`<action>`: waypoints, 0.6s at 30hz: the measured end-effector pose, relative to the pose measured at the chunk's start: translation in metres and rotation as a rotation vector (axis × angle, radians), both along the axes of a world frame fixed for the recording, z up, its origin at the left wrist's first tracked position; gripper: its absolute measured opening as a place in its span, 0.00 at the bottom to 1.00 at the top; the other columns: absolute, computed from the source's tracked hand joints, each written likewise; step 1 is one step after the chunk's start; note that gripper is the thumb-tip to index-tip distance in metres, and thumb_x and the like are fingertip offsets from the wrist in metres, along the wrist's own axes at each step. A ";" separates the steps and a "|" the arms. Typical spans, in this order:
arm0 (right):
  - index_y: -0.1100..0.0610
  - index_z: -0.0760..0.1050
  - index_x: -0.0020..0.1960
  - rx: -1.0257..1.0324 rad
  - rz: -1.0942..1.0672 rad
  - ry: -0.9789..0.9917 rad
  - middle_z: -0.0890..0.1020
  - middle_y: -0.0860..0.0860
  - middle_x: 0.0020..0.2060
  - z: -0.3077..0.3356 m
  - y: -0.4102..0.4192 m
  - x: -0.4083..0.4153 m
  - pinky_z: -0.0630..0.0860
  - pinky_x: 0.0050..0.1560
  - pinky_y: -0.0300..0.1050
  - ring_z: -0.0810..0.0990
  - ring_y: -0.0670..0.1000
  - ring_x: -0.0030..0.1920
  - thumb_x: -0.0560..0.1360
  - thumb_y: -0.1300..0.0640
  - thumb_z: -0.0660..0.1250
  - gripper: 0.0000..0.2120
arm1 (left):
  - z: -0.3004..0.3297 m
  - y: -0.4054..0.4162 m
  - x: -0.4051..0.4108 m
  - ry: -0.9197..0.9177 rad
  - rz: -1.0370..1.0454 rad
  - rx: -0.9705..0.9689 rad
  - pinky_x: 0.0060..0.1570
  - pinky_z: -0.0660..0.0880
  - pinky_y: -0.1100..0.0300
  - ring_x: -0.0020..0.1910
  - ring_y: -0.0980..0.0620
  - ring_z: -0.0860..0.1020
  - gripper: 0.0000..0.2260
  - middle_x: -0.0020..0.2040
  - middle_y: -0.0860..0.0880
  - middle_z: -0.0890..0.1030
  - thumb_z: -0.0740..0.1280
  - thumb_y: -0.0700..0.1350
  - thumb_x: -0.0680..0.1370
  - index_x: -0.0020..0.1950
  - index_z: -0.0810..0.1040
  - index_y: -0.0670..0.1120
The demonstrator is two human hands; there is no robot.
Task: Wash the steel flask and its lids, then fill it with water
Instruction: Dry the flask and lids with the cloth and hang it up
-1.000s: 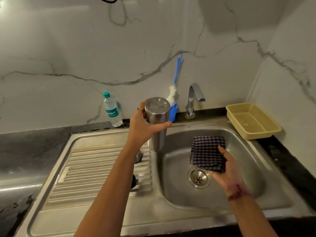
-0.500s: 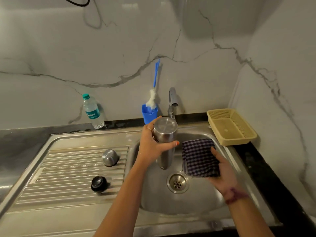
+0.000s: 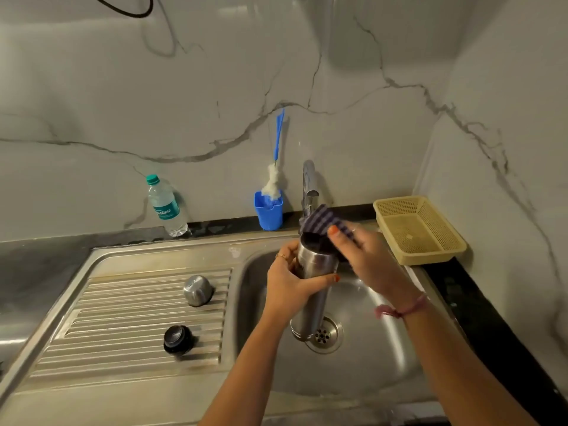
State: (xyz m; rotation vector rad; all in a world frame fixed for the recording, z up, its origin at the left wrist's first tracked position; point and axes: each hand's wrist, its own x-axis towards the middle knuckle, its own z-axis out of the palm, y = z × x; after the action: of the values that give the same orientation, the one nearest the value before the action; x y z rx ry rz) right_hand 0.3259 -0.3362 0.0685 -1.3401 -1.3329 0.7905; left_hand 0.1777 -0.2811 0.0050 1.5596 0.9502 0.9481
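Drying or wiping step in hand, by the look of it, not the filling. Left hand [image 3: 292, 284] wrapped round the upper body of the steel flask [image 3: 313, 290], thumb across the front, holding it upright-to-tilted over the sink [image 3: 384, 348], base just above the drain [image 3: 325, 335]. Right hand [image 3: 365, 256] pinching a checked cloth [image 3: 322, 221], fingers curled on it, pressing a fold down at the open mouth; how far the cloth goes inside cannot be told. Two lids standing apart on the ribbed drainboard: a steel cap [image 3: 197, 289] further back, a black stopper [image 3: 177, 339] nearer. Tap [image 3: 309, 186] behind the cloth, no water seen running. Bottle brush [image 3: 276, 167] parked in a blue holder [image 3: 268, 210], water bottle [image 3: 166, 206] and yellow basket [image 3: 419, 230] on the worktop at the wall. Next, probably: twist cloth round the rim and body while keeping a firm left grip, then set cloth aside for filling.
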 end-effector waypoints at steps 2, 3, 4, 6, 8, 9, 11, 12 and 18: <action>0.55 0.72 0.68 0.037 0.008 -0.362 0.76 0.44 0.62 -0.003 0.005 -0.006 0.66 0.61 0.28 0.72 0.36 0.61 0.80 0.52 0.62 0.18 | 0.003 0.005 -0.003 -0.011 0.008 0.006 0.57 0.80 0.47 0.54 0.52 0.82 0.34 0.55 0.52 0.83 0.83 0.51 0.59 0.61 0.75 0.53; 0.56 0.70 0.70 0.106 0.001 -0.512 0.71 0.42 0.64 -0.002 0.005 -0.010 0.57 0.65 0.23 0.64 0.32 0.64 0.80 0.54 0.62 0.20 | 0.004 0.007 -0.005 -0.012 0.013 0.012 0.57 0.80 0.47 0.54 0.52 0.82 0.34 0.55 0.52 0.84 0.82 0.53 0.58 0.62 0.75 0.52; 0.58 0.69 0.70 0.198 0.007 -0.601 0.68 0.42 0.64 -0.002 0.006 -0.012 0.51 0.67 0.22 0.59 0.31 0.66 0.80 0.54 0.63 0.20 | 0.005 0.008 -0.007 -0.017 0.018 0.016 0.57 0.80 0.48 0.54 0.53 0.82 0.35 0.55 0.51 0.84 0.82 0.54 0.58 0.62 0.75 0.51; 0.60 0.71 0.69 0.344 0.049 -0.640 0.70 0.44 0.66 -0.006 0.006 -0.012 0.53 0.72 0.30 0.62 0.35 0.69 0.79 0.53 0.62 0.21 | 0.006 0.010 -0.012 -0.043 0.027 0.002 0.58 0.79 0.47 0.55 0.51 0.83 0.35 0.56 0.50 0.84 0.82 0.53 0.59 0.63 0.75 0.48; 0.62 0.72 0.68 0.388 0.085 -0.579 0.73 0.50 0.67 -0.017 0.004 -0.004 0.61 0.73 0.41 0.70 0.44 0.69 0.78 0.54 0.61 0.21 | 0.005 0.012 -0.019 -0.063 0.008 -0.024 0.58 0.79 0.45 0.56 0.49 0.83 0.34 0.56 0.49 0.84 0.83 0.50 0.60 0.63 0.76 0.48; 0.63 0.72 0.68 0.384 0.086 -0.531 0.75 0.52 0.66 -0.023 0.003 0.001 0.66 0.71 0.45 0.72 0.47 0.68 0.78 0.54 0.61 0.21 | 0.005 0.014 -0.021 -0.067 -0.007 -0.036 0.58 0.79 0.45 0.55 0.48 0.83 0.32 0.56 0.49 0.84 0.83 0.47 0.61 0.62 0.76 0.48; 0.62 0.73 0.67 0.310 0.047 -0.404 0.80 0.50 0.60 -0.029 0.003 0.009 0.73 0.63 0.44 0.77 0.47 0.63 0.79 0.52 0.60 0.21 | 0.004 0.017 -0.024 -0.062 -0.038 -0.053 0.58 0.79 0.44 0.54 0.48 0.83 0.30 0.55 0.48 0.84 0.83 0.41 0.63 0.61 0.77 0.48; 0.60 0.74 0.66 0.258 0.020 -0.368 0.81 0.45 0.56 -0.027 0.004 0.009 0.74 0.58 0.37 0.79 0.43 0.58 0.78 0.50 0.60 0.20 | 0.004 0.018 -0.024 -0.055 -0.052 -0.058 0.57 0.79 0.45 0.54 0.48 0.83 0.29 0.55 0.48 0.84 0.82 0.40 0.63 0.61 0.77 0.48; 0.60 0.71 0.69 0.238 0.057 -0.620 0.73 0.46 0.64 -0.008 0.024 -0.016 0.56 0.65 0.21 0.65 0.34 0.65 0.78 0.53 0.61 0.21 | 0.002 0.019 -0.025 -0.103 -0.105 -0.115 0.57 0.79 0.41 0.53 0.44 0.83 0.25 0.53 0.45 0.85 0.81 0.36 0.65 0.59 0.78 0.45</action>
State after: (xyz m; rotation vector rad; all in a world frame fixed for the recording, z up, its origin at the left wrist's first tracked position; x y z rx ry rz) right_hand 0.3096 -0.3120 0.0606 -1.4116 -1.8858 0.2329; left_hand 0.1524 -0.2617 0.0069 1.4358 0.8287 0.8758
